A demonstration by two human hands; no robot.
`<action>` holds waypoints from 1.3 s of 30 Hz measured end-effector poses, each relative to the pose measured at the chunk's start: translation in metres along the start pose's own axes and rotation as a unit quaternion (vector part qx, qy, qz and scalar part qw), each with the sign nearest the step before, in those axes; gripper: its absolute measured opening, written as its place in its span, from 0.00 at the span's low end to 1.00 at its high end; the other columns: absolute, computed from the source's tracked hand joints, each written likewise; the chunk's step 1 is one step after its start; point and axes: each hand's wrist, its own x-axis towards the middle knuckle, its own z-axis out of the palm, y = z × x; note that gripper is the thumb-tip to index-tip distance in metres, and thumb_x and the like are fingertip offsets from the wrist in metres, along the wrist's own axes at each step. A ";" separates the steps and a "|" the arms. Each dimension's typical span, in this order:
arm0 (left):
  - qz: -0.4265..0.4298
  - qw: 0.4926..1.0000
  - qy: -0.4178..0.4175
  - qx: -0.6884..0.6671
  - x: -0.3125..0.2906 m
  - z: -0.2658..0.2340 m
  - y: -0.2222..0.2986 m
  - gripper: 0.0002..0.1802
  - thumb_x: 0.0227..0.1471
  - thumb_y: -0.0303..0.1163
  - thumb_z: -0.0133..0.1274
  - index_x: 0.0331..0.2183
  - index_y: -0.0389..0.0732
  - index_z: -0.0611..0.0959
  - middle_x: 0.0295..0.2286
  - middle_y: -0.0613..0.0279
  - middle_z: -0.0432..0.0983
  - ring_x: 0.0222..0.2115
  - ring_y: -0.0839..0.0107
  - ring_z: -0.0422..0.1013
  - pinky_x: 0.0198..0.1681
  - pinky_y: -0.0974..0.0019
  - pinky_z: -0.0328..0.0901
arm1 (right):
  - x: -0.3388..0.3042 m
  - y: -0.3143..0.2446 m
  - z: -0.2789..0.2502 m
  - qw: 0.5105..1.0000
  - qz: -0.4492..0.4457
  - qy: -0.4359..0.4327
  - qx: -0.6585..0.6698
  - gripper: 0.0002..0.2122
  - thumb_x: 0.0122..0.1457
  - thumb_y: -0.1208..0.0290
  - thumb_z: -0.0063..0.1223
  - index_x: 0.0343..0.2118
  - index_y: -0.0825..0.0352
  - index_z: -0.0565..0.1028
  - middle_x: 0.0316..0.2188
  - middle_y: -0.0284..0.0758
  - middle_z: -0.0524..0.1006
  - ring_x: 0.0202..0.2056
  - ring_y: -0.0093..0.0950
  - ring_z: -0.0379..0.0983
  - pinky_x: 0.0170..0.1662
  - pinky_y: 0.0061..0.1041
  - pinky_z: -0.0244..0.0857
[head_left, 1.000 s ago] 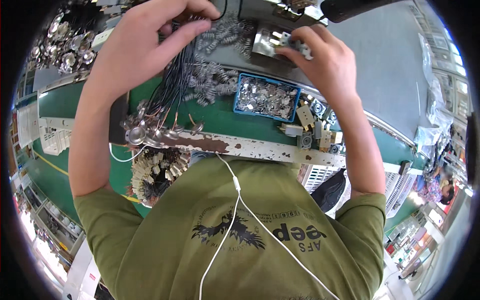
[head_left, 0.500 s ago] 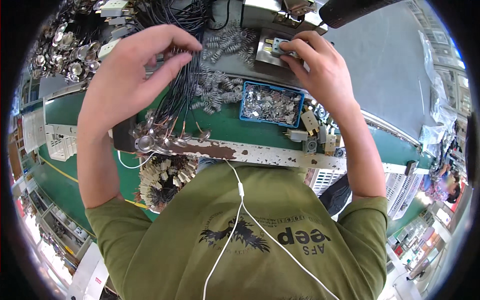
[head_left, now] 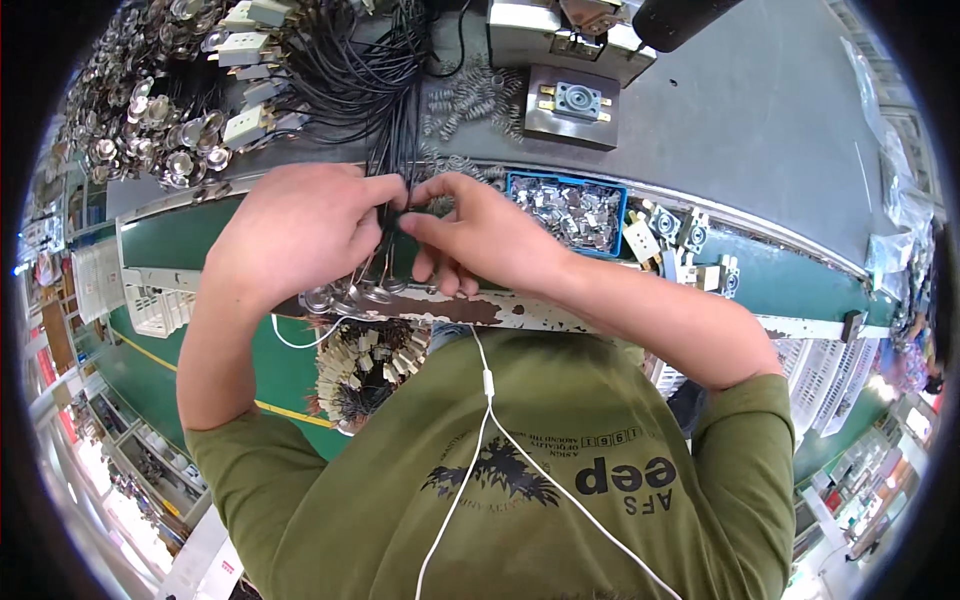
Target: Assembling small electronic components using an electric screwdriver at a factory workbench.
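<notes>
Over a bundle of black wires (head_left: 400,110), my left hand (head_left: 295,230) has its thumb and forefinger closed at the fingertips. My right hand (head_left: 495,240) meets it there, thumb and forefinger bent toward the wires and the other fingers curled. What either hand pinches is too small and covered to make out. Round metal caps (head_left: 375,293) on the wire ends hang below my hands at the table edge. Farther right, a small grey part with brass terminals (head_left: 578,100) sits on a dark metal block (head_left: 570,132), with neither hand on it.
Loose coil springs (head_left: 475,105) lie beyond my hands. A blue tray (head_left: 622,215) of small metal pieces is to the right, beside several cream and grey connector parts (head_left: 690,235). More metal caps (head_left: 140,110) pile up far left. A metal fixture (head_left: 520,35) stands behind the block.
My right hand has left the grey part on the block and moved left to the wires. My left hand has come down toward the table edge, and the fingertips of both hands now meet.
</notes>
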 end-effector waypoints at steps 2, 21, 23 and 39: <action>-0.004 1.000 -0.010 -0.008 -0.001 -0.002 -0.003 0.10 0.52 0.31 0.50 0.37 0.46 0.82 0.26 0.53 0.78 0.33 0.51 0.76 0.35 0.47 0.70 | 0.010 0.005 0.005 1.000 -0.007 0.006 0.013 0.17 0.68 0.66 0.54 0.51 0.73 0.66 0.24 0.36 0.80 0.17 0.22 0.74 0.18 0.22 0.65; 0.196 0.909 0.366 -0.027 0.096 0.009 -0.043 0.09 0.53 0.24 0.60 0.38 0.41 0.82 0.32 0.58 0.79 0.36 0.55 0.75 0.42 0.56 0.70 | -0.066 -0.019 -0.029 0.996 0.042 0.054 -0.051 0.21 0.75 0.63 0.42 0.66 0.65 0.64 0.20 0.26 0.71 0.18 0.14 0.67 0.21 0.16 0.61; 0.201 0.906 0.370 -0.048 0.099 0.009 -0.043 0.09 0.53 0.25 0.61 0.38 0.41 0.82 0.33 0.59 0.80 0.36 0.56 0.76 0.42 0.56 0.70 | -0.084 0.008 -0.014 0.999 -0.040 0.008 0.035 0.21 0.75 0.64 0.43 0.66 0.66 0.64 0.19 0.25 0.70 0.18 0.14 0.66 0.22 0.15 0.58; 0.205 0.914 0.310 -0.163 0.119 -0.011 0.033 0.08 0.53 0.27 0.61 0.36 0.39 0.80 0.31 0.58 0.78 0.33 0.57 0.76 0.37 0.60 0.70 | -0.090 -0.007 -0.111 0.655 -0.301 0.278 -0.635 0.17 0.57 0.73 0.60 0.51 0.56 0.81 0.21 0.35 0.75 0.22 0.39 0.75 0.26 0.39 0.69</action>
